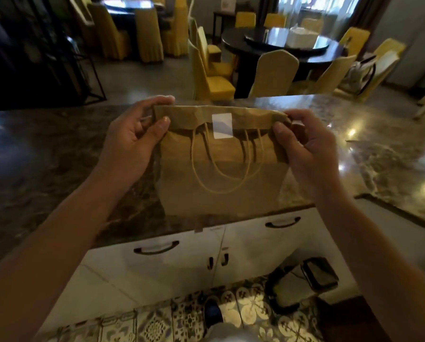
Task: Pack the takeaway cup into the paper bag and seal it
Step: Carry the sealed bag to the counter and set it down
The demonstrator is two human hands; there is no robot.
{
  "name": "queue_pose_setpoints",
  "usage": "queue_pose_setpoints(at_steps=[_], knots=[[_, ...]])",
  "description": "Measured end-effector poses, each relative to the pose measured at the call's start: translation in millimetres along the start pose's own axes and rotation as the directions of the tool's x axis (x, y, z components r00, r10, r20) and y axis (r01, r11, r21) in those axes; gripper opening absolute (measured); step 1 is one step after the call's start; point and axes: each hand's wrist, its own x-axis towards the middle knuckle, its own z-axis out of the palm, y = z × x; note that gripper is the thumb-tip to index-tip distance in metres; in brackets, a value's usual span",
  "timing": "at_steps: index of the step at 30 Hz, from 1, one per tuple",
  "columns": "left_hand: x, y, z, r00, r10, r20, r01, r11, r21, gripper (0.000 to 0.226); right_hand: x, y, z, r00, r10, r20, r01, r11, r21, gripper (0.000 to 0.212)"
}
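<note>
A brown paper bag (pixel 221 193) stands upright on the marble counter (pixel 58 154). Its top is folded over toward me, and a white sticker (pixel 222 125) bridges the fold at the middle. Two cord handles (pixel 201 166) hang down the bag's front. My left hand (pixel 135 139) pinches the folded top at its left end. My right hand (pixel 307 146) pinches the fold at its right end. The takeaway cup is not visible; I cannot tell whether it is inside the bag.
White cabinets with dark handles (pixel 157 248) sit below the counter's near edge. A dark bin or bag (pixel 302 280) lies on the patterned tile floor. Beyond the counter are round dark tables (pixel 280 45) and yellow-covered chairs (pixel 273 72).
</note>
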Motion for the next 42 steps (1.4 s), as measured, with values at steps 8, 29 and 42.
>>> queue_pose_setpoints(at_steps=[8,29,42], knots=[[135.7,-28.1,29.2,0.998,-0.051,-0.024,0.054,0.988,0.146,0.024,131.0,63.1,5.7,0.991,0.03,0.133,-0.042,0.995,0.092,0.011],[274.9,-159.6,23.3,0.986,-0.109,-0.125,0.153,0.89,0.429,0.011,249.3,189.7,118.8,0.964,0.11,0.24,-0.123,0.991,0.043,0.014],[284.0,-185.4,32.6,0.982,-0.144,-0.124,0.184,0.887,0.423,0.023,252.2,203.2,127.8,0.957,0.16,0.242,-0.169,0.985,0.017,0.022]])
